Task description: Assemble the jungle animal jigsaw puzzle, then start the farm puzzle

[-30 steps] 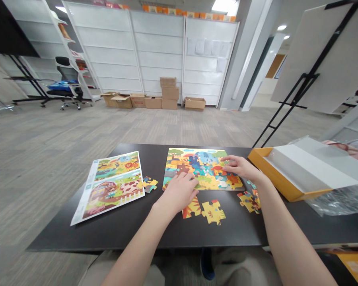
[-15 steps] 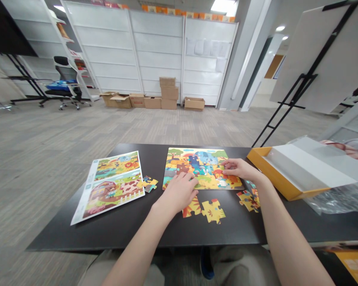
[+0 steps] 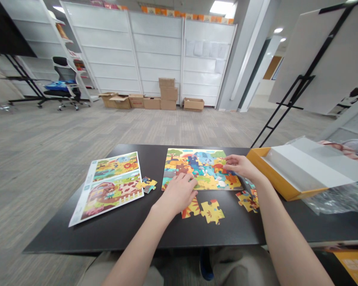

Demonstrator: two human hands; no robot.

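A jigsaw puzzle board [image 3: 170,174] with jungle animals lies on the dark table. My left hand [image 3: 180,190] rests palm down on the board's lower left part, fingers slightly apart. At the board's right side my right hand [image 3: 240,166] pinches an orange and red puzzle piece [image 3: 218,168] between thumb and fingers. Whether that piece touches the board, I cannot tell. Just below the board lie a yellow puzzle piece [image 3: 212,211] and an orange-leafed piece [image 3: 191,207], the latter partly under my left hand. Several pieces [image 3: 247,200] lie beside my right forearm, which partly hides them.
A printed picture sheet [image 3: 113,184] lies on the left, with a loose piece [image 3: 149,185] against its edge. To the right stands an open yellow box [image 3: 282,178] with a white flap, beside clear plastic wrap [image 3: 331,202]. A whiteboard stand [image 3: 298,85] rises behind.
My right hand has shifted slightly up and away with the orange and red piece, and more of the white rabbit below it shows. My left hand has stayed in place.
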